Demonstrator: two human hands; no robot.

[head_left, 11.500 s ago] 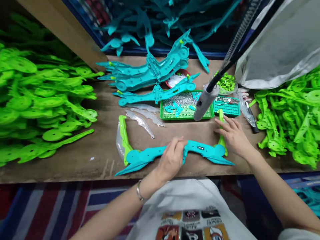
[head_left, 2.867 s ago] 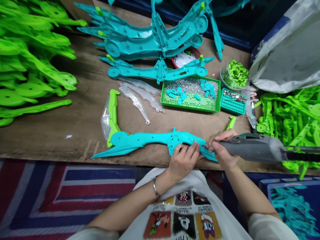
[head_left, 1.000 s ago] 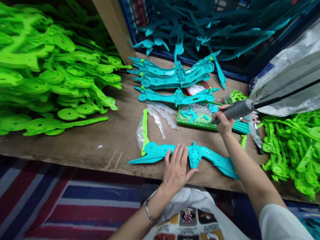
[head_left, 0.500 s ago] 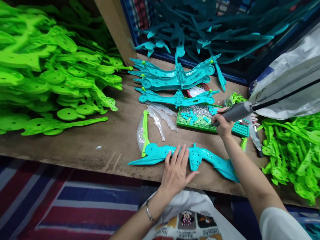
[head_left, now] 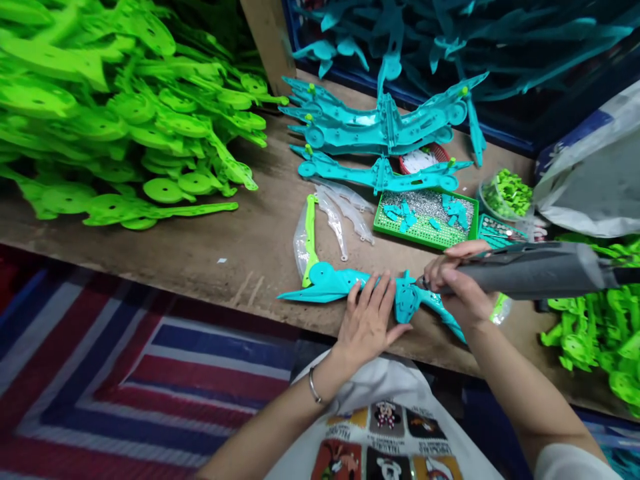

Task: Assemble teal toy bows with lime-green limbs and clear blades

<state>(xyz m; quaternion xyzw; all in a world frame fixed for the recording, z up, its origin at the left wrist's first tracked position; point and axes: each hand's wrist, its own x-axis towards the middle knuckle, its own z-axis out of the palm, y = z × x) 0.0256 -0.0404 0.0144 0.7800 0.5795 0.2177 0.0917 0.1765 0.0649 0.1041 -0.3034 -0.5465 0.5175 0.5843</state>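
Note:
A turquoise plastic bow-shaped toy body (head_left: 330, 285) lies along the front of the bench. My left hand (head_left: 367, 319) rests flat on its middle, fingers stretched out. In my right hand (head_left: 465, 283) is a grey electric screwdriver (head_left: 545, 270), its fingers wrapped round the front end. The tool lies nearly level, its tip pointing left close to the body's raised centre; whether it touches is hard to tell. At the body's left end sits a lime-green arm with a clear blade (head_left: 301, 243). The hand and tool hide part of the body's right side.
Behind are a green tray (head_left: 425, 238) of screws and small turquoise pieces, loose clear blades (head_left: 333, 223), and stacked turquoise halves (head_left: 345, 137). A tub of lime-green bits (head_left: 507, 193) stands at right. Lime-green parts (head_left: 135, 133) pile high at left, with another heap (head_left: 585, 333) at right.
My right hand has brought the screwdriver from over the green tray down to the turquoise body and tipped it level. My left hand stays on the body. The whole view has shifted slightly.

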